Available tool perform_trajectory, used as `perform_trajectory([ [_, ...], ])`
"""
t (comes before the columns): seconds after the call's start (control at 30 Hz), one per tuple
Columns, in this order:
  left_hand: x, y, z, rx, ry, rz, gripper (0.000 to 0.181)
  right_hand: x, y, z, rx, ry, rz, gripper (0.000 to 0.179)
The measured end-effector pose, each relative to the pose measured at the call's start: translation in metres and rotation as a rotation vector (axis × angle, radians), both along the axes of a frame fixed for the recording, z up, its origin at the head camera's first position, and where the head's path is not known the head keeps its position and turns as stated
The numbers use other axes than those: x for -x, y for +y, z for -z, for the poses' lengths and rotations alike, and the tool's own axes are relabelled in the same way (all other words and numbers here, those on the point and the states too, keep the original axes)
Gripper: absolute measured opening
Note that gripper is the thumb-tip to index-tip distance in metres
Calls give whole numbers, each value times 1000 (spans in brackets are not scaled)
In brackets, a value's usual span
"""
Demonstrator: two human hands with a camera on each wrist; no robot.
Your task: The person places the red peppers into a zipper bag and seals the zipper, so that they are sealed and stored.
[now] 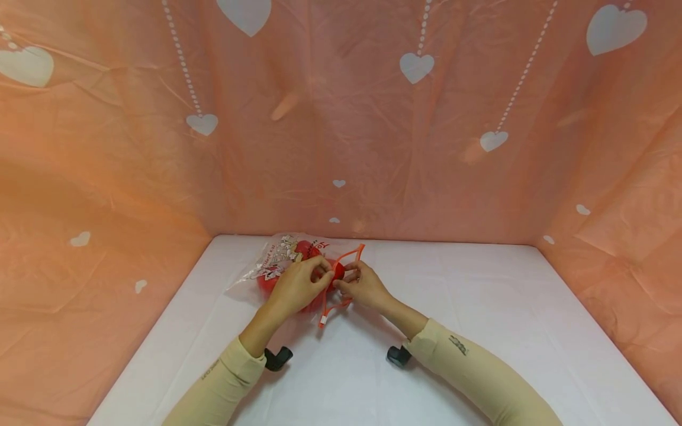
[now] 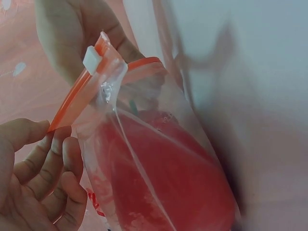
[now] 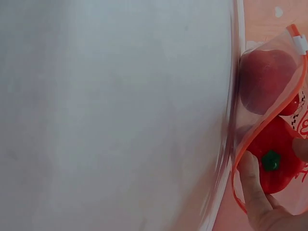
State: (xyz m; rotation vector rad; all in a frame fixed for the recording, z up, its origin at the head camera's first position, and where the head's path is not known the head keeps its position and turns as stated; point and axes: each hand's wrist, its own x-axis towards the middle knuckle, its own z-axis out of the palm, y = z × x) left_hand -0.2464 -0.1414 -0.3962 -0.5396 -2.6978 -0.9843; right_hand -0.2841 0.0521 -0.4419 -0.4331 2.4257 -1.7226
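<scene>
A clear zip bag with printed figures and an orange zip edge lies on its side, its mouth facing right and gaping. My left hand pinches the orange edge between thumb and fingers. At the opening, my right hand grips a red bell pepper with a green stem, fingers on either side of it and partly within the mouth. Deeper in the bag are a large round red item and a smaller red one. A white slider sits near one end of the zip.
The bag rests on a white-covered table toward its back edge. Pinkish-orange curtains with white hearts enclose the back and both sides. Black wrist mounts show beneath the forearms.
</scene>
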Motion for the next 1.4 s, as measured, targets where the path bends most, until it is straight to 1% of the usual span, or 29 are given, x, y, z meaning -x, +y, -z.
perform_trajectory([
  [0.3,1,0,2,-12,-3,3,5,4,-3,2,10,-26,-8,46],
  [0.5,1,0,4,-18,12,23,5,6,-5,5,-8,-24,4,44],
  [0.6,1,-1,4,-16,19,32,5,7,-5,5,-16,-26,14,39],
  [0.73,1,0,4,-14,15,28,5,6,-5,3,-24,-34,26,29],
  [0.9,1,0,4,-7,6,18,5,5,-3,3,-36,-26,14,16],
  [1.0,0,0,4,0,-5,13,6,5,-1,3,-47,-23,3,14],
  [1.13,-1,0,4,3,-27,3,7,3,3,3,-57,-34,-8,16],
  [1.23,0,0,4,8,-31,-7,8,2,7,2,-70,-19,-14,17],
  [1.4,2,1,3,33,-4,-17,9,-1,14,1,-95,42,-25,14],
])
